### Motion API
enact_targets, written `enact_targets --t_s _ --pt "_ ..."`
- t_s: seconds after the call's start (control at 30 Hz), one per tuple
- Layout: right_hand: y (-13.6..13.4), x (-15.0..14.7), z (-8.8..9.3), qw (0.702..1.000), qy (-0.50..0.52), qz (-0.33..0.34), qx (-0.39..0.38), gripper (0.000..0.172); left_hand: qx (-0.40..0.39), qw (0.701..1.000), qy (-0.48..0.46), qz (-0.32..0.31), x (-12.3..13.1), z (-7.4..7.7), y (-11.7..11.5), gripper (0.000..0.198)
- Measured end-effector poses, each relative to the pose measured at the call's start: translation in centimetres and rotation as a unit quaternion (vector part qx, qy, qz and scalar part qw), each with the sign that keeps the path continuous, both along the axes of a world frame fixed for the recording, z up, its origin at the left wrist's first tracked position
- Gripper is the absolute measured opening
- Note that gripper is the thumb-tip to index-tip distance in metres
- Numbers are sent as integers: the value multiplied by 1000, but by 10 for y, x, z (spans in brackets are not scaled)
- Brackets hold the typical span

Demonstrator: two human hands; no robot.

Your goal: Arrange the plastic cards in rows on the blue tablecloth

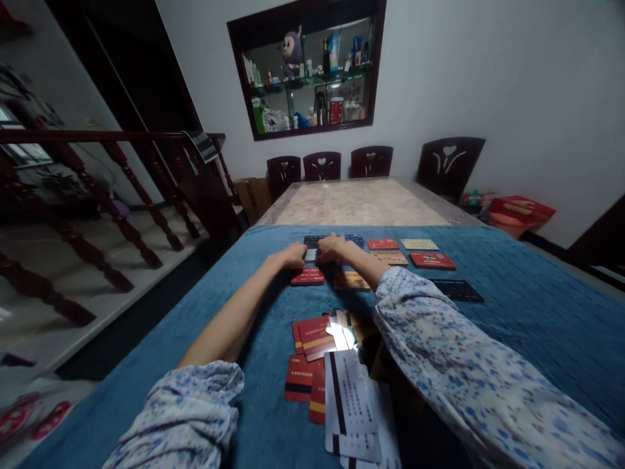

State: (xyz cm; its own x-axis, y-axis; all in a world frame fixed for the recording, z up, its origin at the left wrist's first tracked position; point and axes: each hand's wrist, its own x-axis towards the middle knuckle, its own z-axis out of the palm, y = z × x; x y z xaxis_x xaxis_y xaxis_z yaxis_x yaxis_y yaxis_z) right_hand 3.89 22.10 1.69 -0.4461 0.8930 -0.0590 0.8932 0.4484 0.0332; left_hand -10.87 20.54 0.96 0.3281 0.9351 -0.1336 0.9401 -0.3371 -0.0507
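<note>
Just above the frame's centre, your left hand (293, 255) lay with curled fingers at the left end of the dark card (352, 240). Your right hand (332, 248) rested on it just beside. Whether either gripped it cannot be told. Below them a red card (307, 277) and a gold card (350, 281) lay on the blue cloth (512, 312)

Head cam, fwd-down along table (537, 326), close.

We wear pale, blue-flowered fabric: left sleeve (195, 417) bunched at the elbow, right sleeve (463, 365) down to the wrist.
</note>
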Motion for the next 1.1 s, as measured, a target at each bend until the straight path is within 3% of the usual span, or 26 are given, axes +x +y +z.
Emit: enact_targets --t_s 0.3,0.5,0.87,1.1 --pt "-9 -2 6 999 -20 -17 -30 45 6 1000 -26 0 -4 -2 -2 61" --pt "-14 -2 11 999 -22 -21 -25 44 11 999 -52 -2 -7 1 -7 68" --pt "-20 18 23 1000 -15 20 13 48 85 991 -103 12 -10 -2 -13 50" --pt "-36 37 32 997 -4 53 62 32 153 978 -141 22 -8 -5 -22 44"
